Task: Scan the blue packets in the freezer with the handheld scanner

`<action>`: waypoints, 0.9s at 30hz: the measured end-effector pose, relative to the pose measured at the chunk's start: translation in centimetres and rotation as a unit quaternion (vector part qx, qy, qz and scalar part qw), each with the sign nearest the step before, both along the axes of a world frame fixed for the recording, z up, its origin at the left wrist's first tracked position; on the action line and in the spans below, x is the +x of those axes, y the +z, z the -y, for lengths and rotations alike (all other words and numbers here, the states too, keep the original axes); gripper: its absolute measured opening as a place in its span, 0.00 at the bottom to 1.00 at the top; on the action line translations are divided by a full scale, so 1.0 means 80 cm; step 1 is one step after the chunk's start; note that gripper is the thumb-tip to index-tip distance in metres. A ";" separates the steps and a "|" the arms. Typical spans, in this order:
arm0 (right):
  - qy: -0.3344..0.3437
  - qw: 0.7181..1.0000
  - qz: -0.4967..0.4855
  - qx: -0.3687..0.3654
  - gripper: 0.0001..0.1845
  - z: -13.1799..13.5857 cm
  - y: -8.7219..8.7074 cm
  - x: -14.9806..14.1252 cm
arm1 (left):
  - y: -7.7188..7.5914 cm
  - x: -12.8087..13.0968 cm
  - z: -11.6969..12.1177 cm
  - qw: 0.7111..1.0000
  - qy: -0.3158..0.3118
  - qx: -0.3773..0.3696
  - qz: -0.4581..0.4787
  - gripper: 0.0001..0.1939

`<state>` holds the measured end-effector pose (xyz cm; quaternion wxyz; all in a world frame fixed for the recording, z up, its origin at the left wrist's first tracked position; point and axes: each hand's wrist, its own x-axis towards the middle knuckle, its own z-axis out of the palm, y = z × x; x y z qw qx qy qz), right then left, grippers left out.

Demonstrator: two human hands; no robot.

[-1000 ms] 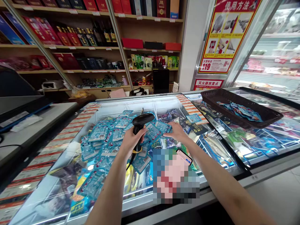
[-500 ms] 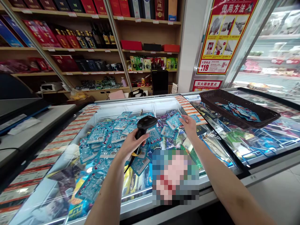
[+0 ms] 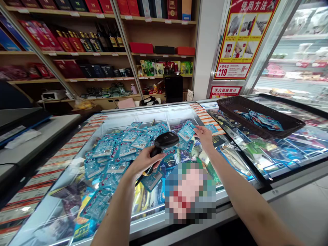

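Note:
My left hand [image 3: 147, 160] is closed around the handle of a black barcode scanner [image 3: 166, 139], its head pointing right. In a pinch, my right hand [image 3: 204, 136] holds the edge of a small blue packet [image 3: 186, 131], whose printed face is turned up. Scanner and packet are close together but apart. Many similar blue packets [image 3: 128, 149] lie in a loose heap on the glass freezer top to the left of and behind the scanner. One more blue packet [image 3: 212, 128] lies just beyond my right hand.
A dark woven basket [image 3: 287, 129] with several blue packets [image 3: 263, 120] stands at the right. Frozen goods show under the glass. A counter [image 3: 51, 131] borders the left, and shelves [image 3: 159, 22] of boxes and bottles stand behind. A blurred patch [image 3: 189, 193] covers the near edge.
The scanner has shifted right and slightly down, nearer to the packet in my right hand. That packet has moved a little left. The heap of packets looks the same.

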<state>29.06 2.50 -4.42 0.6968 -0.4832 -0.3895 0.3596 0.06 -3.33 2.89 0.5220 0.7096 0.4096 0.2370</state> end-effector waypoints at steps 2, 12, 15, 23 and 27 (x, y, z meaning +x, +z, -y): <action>0.005 1.000 0.005 -0.008 0.23 -0.001 0.000 -0.003 | 0.000 0.001 0.000 1.000 0.009 0.003 0.007 0.16; 0.015 1.000 0.004 0.006 0.23 0.000 0.004 -0.006 | 0.000 0.002 0.001 0.999 -0.023 0.007 -0.031 0.17; -0.003 1.000 0.002 0.013 0.23 0.000 0.005 -0.004 | -0.001 0.004 0.002 0.999 -0.015 0.015 -0.026 0.17; -0.002 1.000 0.012 0.017 0.22 0.000 0.004 -0.006 | -0.004 0.009 0.002 1.000 0.018 0.015 -0.019 0.19; 0.013 1.000 0.002 0.024 0.21 0.001 0.005 -0.008 | -0.004 0.015 -0.002 0.999 0.016 0.027 -0.023 0.17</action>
